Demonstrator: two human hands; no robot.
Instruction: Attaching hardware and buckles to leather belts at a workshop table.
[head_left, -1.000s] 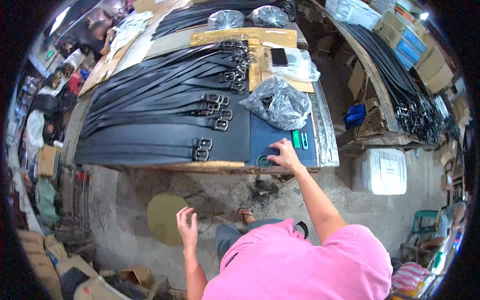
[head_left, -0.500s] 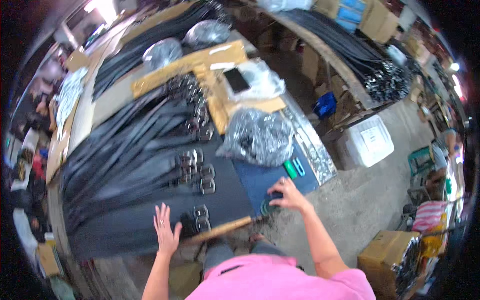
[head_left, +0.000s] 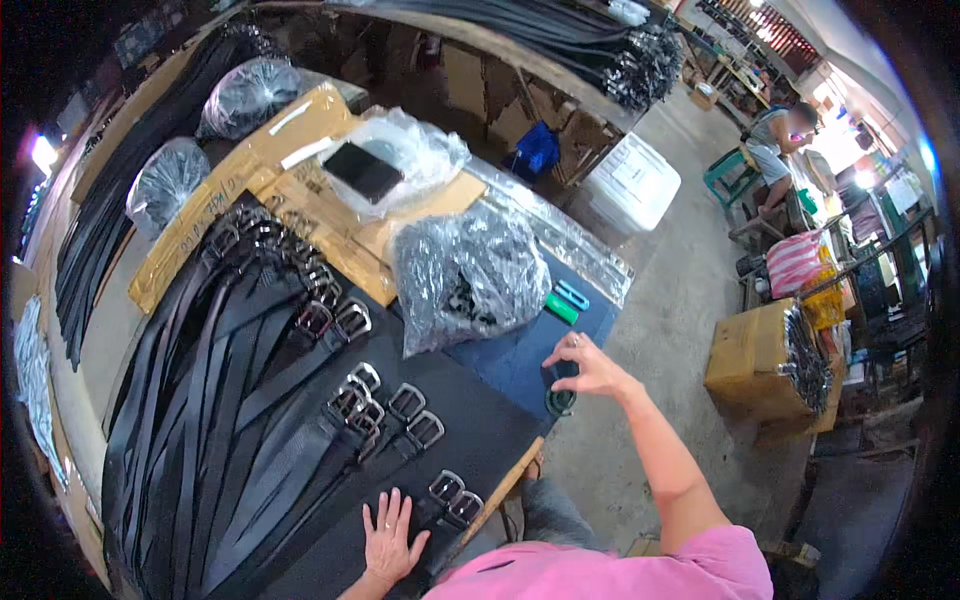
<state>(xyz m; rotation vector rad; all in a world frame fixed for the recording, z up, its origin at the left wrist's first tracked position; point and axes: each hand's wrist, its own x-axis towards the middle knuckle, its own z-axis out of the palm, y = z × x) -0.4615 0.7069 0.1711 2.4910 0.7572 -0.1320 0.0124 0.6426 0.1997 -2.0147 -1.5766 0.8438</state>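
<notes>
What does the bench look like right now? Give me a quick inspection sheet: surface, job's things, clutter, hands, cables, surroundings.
Surface: dark blue mat on the near right corner of a long wooden bench.
Job's things: rows of black belts with metal buckles, laid side by side; small dark round item on the mat.
Clutter: clear bag of metal parts, two more bags farther back, cardboard sheets, green tool.
Hands: left hand flat on the belts; right hand over the dark round item, grip unclear.
Cables: nothing seen.
Surroundings: white box on the concrete floor, carton of buckles, a person seated far right.
</notes>
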